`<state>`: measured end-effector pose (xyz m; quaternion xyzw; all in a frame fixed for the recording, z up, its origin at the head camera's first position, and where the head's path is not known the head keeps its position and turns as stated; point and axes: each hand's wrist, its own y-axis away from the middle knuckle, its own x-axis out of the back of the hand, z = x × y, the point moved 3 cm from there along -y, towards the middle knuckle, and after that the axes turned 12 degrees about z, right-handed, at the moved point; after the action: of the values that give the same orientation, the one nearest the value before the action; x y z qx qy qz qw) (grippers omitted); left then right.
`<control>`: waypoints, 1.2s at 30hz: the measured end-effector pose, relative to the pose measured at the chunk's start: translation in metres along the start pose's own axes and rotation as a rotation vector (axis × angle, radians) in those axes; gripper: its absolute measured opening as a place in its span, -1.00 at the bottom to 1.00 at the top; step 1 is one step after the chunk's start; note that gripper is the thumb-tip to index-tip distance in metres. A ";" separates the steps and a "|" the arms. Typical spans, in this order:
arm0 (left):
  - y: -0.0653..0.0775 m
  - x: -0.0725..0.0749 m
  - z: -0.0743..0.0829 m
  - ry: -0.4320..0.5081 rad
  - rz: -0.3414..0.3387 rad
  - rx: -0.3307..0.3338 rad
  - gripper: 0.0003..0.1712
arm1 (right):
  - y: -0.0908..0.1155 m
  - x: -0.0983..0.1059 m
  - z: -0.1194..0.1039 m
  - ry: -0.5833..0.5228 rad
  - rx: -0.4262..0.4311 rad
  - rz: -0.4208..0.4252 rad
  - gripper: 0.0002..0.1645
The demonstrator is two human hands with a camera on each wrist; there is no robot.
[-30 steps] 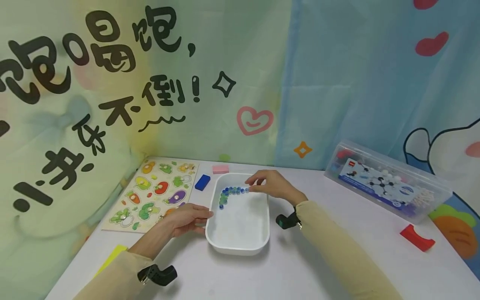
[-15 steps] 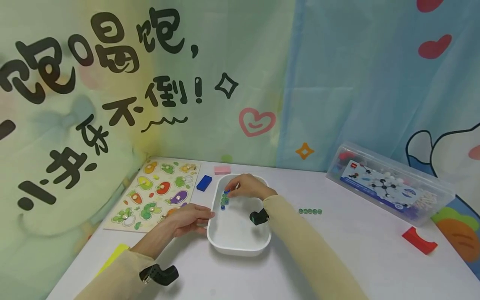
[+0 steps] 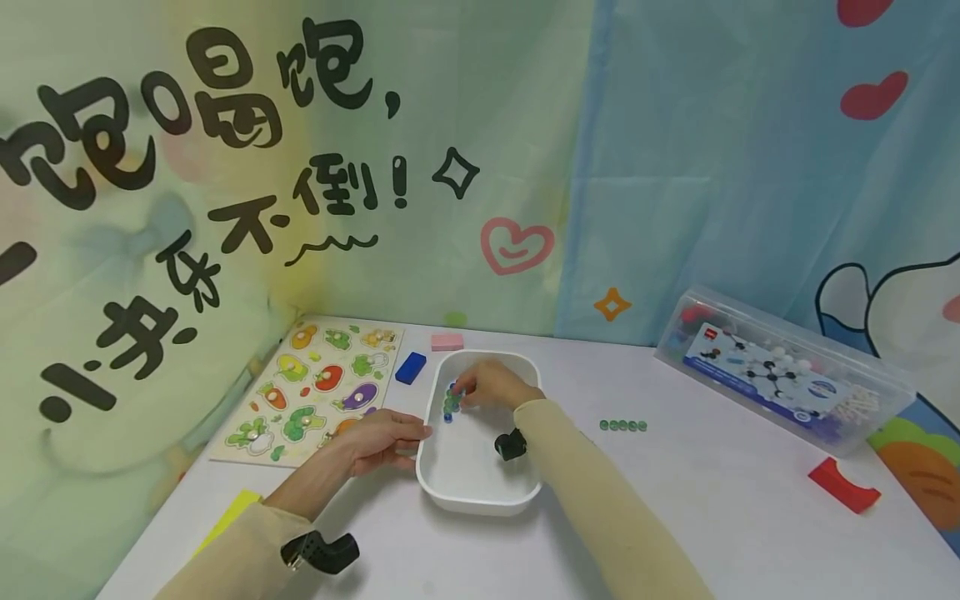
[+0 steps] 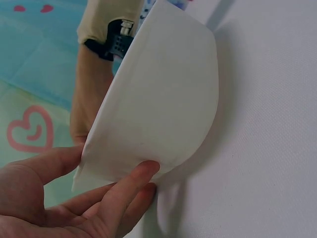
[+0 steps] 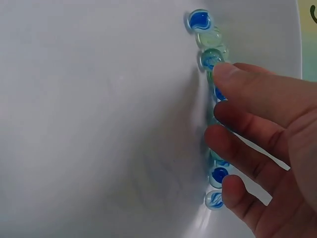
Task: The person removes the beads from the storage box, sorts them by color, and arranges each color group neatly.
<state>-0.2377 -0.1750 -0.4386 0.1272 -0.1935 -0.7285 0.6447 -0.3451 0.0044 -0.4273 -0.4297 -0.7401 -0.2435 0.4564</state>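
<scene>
A white tray [image 3: 480, 483] stands on the table with a bent row of blue and green glass marbles [image 5: 199, 21] along its inner wall. My left hand [image 3: 378, 442] holds the tray's left side. In the left wrist view its thumb is at the rim and its other fingers [image 4: 126, 188] lie against the outer wall. My right hand [image 3: 495, 385] is inside the tray at the far left corner. Its loosely bent, spread fingers [image 5: 247, 153] touch the marbles, and the thumb covers part of one. Fingers hide several marbles.
A vegetable puzzle board [image 3: 315, 383] lies at the left, with a blue block [image 3: 410, 367] and a pink block [image 3: 447, 342] near it. Several green marbles [image 3: 622, 425] form a line right of the tray. Farther right are a clear plastic box [image 3: 780, 367] and a red piece [image 3: 843, 485].
My right hand has moved left along the back of the marble row, from its right end to the far left corner. My left hand has stayed at the tray's side.
</scene>
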 end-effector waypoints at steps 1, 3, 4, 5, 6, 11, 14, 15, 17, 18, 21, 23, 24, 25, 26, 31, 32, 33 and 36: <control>0.000 0.000 0.000 0.001 -0.002 -0.001 -0.45 | 0.000 -0.001 0.000 0.000 -0.003 0.004 -0.75; 0.000 0.000 0.000 0.004 -0.008 -0.004 -0.45 | 0.000 -0.002 -0.001 0.009 -0.006 0.014 -0.74; 0.000 0.000 0.000 0.005 -0.010 -0.006 -0.45 | 0.000 -0.003 -0.001 0.012 -0.008 0.017 -0.74; 0.000 0.000 0.000 0.007 -0.012 -0.005 -0.45 | 0.000 -0.003 -0.001 0.016 -0.012 0.020 -0.74; 0.000 0.000 -0.001 0.009 -0.015 -0.006 -0.45 | 0.000 -0.004 -0.001 0.025 -0.011 0.021 -0.75; 0.000 0.000 -0.001 0.010 -0.017 -0.004 -0.46 | 0.002 -0.005 0.000 0.055 -0.007 0.032 -0.78; -0.001 -0.001 -0.001 0.005 -0.009 -0.002 -0.46 | 0.004 -0.004 0.000 0.060 -0.010 0.038 -0.79; -0.001 -0.001 -0.001 0.003 -0.004 -0.001 -0.46 | 0.004 -0.003 0.000 0.062 -0.010 0.038 -0.80; -0.002 -0.001 -0.001 -0.002 0.002 0.002 -0.46 | 0.004 -0.002 0.001 0.059 -0.019 0.033 -0.80; -0.002 -0.001 0.000 -0.005 0.005 0.003 -0.46 | 0.004 -0.001 0.001 0.055 -0.022 0.031 -0.80; -0.002 0.000 0.000 -0.010 0.016 0.007 -0.46 | 0.004 0.005 0.000 0.044 -0.007 0.031 -0.80; -0.002 0.000 0.000 -0.011 0.022 0.011 -0.46 | 0.004 0.011 -0.001 0.036 0.028 0.043 -0.80; -0.002 0.000 0.000 -0.010 0.026 0.013 -0.46 | 0.005 0.016 -0.001 0.030 0.045 0.050 -0.79; -0.002 0.000 0.000 -0.012 0.030 0.015 -0.46 | 0.006 0.021 -0.002 0.019 0.060 0.057 -0.79; -0.002 0.000 0.000 -0.013 0.034 0.018 -0.46 | 0.008 0.026 -0.002 0.007 0.072 0.064 -0.78; -0.001 0.000 0.000 -0.022 0.048 0.017 -0.45 | 0.022 0.055 0.000 -0.060 0.091 0.090 -0.74; -0.001 0.000 0.000 -0.021 0.047 0.015 -0.45 | 0.026 0.062 0.002 -0.064 0.092 0.098 -0.74; -0.001 0.000 -0.001 -0.020 0.046 0.013 -0.45 | 0.030 0.069 0.005 -0.068 0.092 0.108 -0.74; 0.000 0.000 -0.001 -0.018 0.038 0.006 -0.45 | 0.045 0.090 0.017 -0.068 0.096 0.140 -0.74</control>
<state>-0.2374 -0.1751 -0.4396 0.1191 -0.2038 -0.7165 0.6564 -0.3338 0.0771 -0.3569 -0.4660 -0.7342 -0.1604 0.4669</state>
